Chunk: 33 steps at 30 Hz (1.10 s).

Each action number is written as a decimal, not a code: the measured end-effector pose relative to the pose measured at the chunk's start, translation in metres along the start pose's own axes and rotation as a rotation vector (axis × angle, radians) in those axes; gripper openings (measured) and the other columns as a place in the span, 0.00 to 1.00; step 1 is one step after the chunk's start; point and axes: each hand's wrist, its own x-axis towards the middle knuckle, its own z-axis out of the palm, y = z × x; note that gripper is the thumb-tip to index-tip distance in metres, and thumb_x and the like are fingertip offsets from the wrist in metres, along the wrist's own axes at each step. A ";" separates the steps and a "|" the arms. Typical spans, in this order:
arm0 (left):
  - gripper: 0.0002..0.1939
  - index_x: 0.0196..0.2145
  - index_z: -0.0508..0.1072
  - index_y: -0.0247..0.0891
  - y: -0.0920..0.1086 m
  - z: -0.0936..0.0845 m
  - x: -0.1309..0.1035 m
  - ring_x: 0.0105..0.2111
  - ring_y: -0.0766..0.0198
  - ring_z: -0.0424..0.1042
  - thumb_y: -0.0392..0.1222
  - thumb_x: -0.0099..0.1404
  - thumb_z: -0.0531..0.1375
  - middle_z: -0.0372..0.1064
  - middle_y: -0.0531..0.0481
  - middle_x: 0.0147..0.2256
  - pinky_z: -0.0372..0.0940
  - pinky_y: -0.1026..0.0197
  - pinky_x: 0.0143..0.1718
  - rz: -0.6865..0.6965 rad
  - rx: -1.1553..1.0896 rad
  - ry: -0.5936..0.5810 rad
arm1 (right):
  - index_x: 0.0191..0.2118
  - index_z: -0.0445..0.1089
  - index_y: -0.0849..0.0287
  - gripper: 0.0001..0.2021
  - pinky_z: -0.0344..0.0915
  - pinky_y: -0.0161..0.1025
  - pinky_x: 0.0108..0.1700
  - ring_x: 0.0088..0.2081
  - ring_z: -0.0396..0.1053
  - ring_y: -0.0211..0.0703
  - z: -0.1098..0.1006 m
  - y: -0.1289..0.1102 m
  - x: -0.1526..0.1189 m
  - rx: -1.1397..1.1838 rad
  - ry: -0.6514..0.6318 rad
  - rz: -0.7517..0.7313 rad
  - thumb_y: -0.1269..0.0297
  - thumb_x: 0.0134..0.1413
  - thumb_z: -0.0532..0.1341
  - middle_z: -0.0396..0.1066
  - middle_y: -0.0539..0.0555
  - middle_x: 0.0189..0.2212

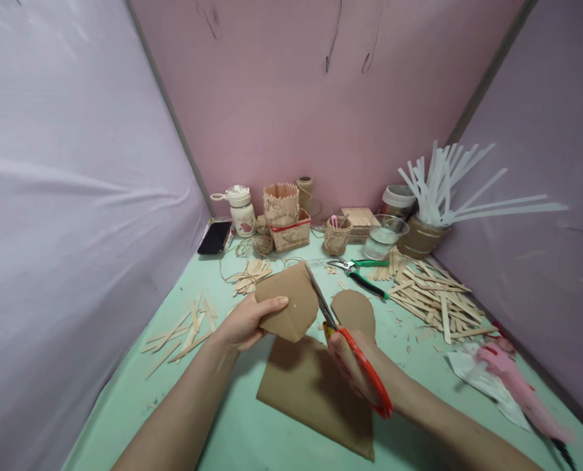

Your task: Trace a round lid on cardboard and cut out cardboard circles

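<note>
My left hand (252,318) pinches a partly rounded piece of brown cardboard (291,304) by its left side, thumb on top. Red-handled scissors (370,379) are gripped in my right hand (354,363), their blades pointing up and left along the cardboard's right edge. Behind my right hand lies a rounded cardboard piece (354,313) on the green table. Below both hands rests a larger flat cardboard sheet (311,399), partly in shadow.
Wooden sticks (438,297) are heaped at right, near a pink glue gun (521,392). Green-handled pruners (364,278), a water bowl (382,239), a white bottle (242,212), a phone (215,237) and stick-covered containers (290,234) stand or lie toward the back. More sticks (188,333) lie left.
</note>
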 end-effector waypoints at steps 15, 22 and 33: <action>0.25 0.47 0.73 0.38 -0.012 0.005 0.008 0.43 0.52 0.76 0.50 0.52 0.69 0.77 0.43 0.42 0.70 0.53 0.44 0.067 -0.241 -0.064 | 0.24 0.53 0.54 0.32 0.48 0.32 0.13 0.12 0.48 0.32 0.013 0.008 0.012 0.290 0.099 0.089 0.27 0.53 0.40 0.48 0.41 0.13; 0.23 0.47 0.71 0.36 -0.040 0.033 0.006 0.34 0.57 0.78 0.47 0.56 0.68 0.77 0.44 0.38 0.71 0.64 0.29 0.162 -0.157 0.155 | 0.23 0.54 0.54 0.32 0.50 0.34 0.15 0.12 0.52 0.34 0.019 0.011 0.010 0.186 0.042 0.055 0.29 0.55 0.39 0.53 0.44 0.10; 0.23 0.45 0.71 0.34 -0.030 0.030 0.001 0.31 0.56 0.78 0.45 0.54 0.69 0.78 0.44 0.35 0.73 0.60 0.33 0.148 -0.103 0.158 | 0.31 0.52 0.55 0.28 0.61 0.38 0.30 0.26 0.57 0.38 0.006 0.010 0.006 0.170 -0.120 -0.084 0.32 0.58 0.37 0.56 0.47 0.26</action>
